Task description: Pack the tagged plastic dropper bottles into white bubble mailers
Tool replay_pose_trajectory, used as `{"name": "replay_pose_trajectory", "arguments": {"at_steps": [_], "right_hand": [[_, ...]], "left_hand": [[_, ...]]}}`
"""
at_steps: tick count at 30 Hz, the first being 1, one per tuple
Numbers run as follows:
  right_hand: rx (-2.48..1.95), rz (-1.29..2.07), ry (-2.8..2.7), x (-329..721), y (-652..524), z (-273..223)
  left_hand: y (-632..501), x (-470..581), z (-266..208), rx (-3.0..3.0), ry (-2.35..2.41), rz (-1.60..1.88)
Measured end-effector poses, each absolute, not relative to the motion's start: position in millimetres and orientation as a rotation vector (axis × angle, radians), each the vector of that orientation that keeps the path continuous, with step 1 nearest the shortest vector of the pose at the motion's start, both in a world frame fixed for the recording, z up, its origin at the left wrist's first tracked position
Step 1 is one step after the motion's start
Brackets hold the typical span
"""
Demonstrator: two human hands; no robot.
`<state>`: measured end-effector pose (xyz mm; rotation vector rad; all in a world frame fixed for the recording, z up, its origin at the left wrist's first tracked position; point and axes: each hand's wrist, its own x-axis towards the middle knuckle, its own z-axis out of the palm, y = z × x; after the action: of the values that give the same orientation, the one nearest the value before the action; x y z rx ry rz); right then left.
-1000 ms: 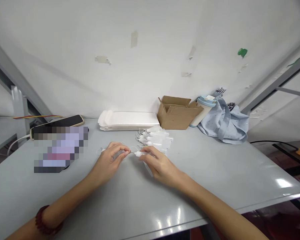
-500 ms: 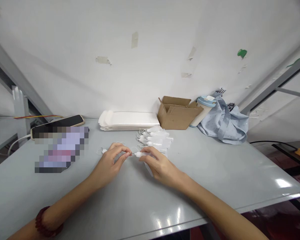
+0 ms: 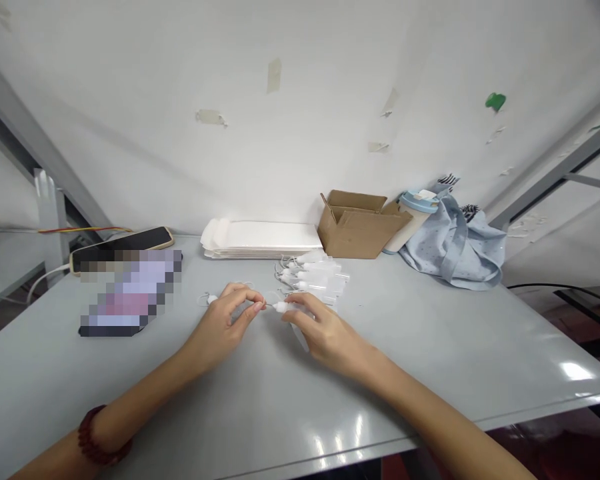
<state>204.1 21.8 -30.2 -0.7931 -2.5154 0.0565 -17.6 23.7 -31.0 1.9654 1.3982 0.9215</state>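
Note:
Between thumb and fingers, my left hand [image 3: 230, 317] pinches a thin cord or wire that runs to the white tip of a small white tube [image 3: 280, 307]. My right hand [image 3: 320, 327] is closed around that tube's body, and a clear strip shows below its fingers. Just behind the right hand lies a pile of similar clear-and-white tubes [image 3: 315, 275] with grey looped cords at their left ends. Another white tip with a loop [image 3: 211, 300] lies beside the left hand, its body hidden behind that hand.
Flat white cartons [image 3: 270, 237] are stacked against the wall. To their right stand an open cardboard box [image 3: 355, 233], a tilted lidded cup [image 3: 407, 223] and a blue cloth bag [image 3: 453, 250]. Two phones, one black [image 3: 145, 241], one blurred out [image 3: 135, 293], lie at left on the grey table [image 3: 260, 413].
The view has shifted slightly, so everything appears a little to the right. Both hands keep the same grip on the cord and the tube.

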Motion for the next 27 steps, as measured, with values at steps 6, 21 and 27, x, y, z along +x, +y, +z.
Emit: {"name": "replay_pose_trajectory", "arguments": {"at_steps": [6, 21, 27], "right_hand": [[-0.806, 0.059, -2.542, 204, 21, -29], [-0.747, -0.126, -2.533, 200, 13, -15], [-0.697, -0.334, -2.53, 196, 4, -13]], "left_hand": [[22, -17, -29, 1.95, 1.379, 0.916], [15, -15, -24, 1.983, 1.318, 0.922], [5, -13, -22, 1.932, 1.325, 0.939]]}}
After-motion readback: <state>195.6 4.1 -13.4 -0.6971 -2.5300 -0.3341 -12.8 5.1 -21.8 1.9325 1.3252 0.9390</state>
